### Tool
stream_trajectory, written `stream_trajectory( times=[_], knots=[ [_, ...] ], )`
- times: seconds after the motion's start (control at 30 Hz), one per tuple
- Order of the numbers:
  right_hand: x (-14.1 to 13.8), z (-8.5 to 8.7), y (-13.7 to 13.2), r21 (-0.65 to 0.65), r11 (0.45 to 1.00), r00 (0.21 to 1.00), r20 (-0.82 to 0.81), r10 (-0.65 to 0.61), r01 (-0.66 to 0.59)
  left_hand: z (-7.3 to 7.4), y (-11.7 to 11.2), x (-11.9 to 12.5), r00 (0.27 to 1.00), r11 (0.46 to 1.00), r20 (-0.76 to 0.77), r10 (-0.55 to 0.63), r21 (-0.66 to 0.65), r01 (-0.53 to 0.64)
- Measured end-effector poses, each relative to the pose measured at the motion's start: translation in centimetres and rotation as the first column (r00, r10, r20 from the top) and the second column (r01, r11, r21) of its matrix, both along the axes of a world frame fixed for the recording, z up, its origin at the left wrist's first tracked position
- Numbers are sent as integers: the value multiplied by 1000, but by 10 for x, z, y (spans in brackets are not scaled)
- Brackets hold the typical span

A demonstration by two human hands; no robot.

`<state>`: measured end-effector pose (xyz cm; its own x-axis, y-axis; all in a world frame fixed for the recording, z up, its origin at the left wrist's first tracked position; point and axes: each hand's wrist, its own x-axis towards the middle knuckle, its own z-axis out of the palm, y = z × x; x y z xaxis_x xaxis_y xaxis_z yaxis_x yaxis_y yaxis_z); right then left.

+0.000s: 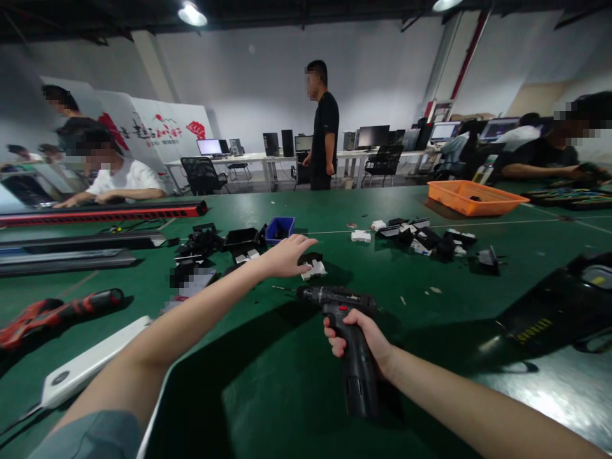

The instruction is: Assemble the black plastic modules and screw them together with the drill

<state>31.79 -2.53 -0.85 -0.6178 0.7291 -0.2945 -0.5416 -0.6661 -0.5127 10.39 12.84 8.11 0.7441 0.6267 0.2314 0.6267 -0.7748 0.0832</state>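
Note:
My right hand [356,335] is wrapped round the grip of a black cordless drill [347,299] with a red switch. The drill's thin bit points left, just above the green tabletop. My left hand [289,255] reaches forward with fingers stretched out and apart. Close by its thumb and fingertips is a small white and black part [314,269]; whether they touch it I cannot tell. Just behind that hand stands a small blue bin [280,228] with dark pieces inside. Black parts [198,242] lie in a heap to its left.
More black and white parts [425,237] lie right of centre, near an orange tray [473,199]. A red and black tool [57,315] and a white bar-shaped device [95,363] lie left. At right is a black object [549,312]. People sit and stand beyond.

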Motion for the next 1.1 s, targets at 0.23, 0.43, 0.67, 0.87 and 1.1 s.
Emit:
stream_trajectory(
  times=[0.23,0.43,0.67,0.87,1.1],
  knots=[
    [8,14,8,107,993,999,-5,-41,41,-33,-109,-88,976,998,209,-54,-23,60],
    [44,48,27,446,863,887,263,-379,236,-80,-141,-116,989,976,86,-120,-174,133],
    [92,50,57,635,589,-121,622,-774,-499,-85,-139,-114,979,964,152,-134,-208,165],
    [83,38,76,238,688,-400,667,-629,-685,-84,-140,-119,985,960,126,-115,-241,143],
    [87,44,99,250,635,-239,778,-581,-731,-81,-140,-120,987,962,129,-99,-243,128]
  ],
)
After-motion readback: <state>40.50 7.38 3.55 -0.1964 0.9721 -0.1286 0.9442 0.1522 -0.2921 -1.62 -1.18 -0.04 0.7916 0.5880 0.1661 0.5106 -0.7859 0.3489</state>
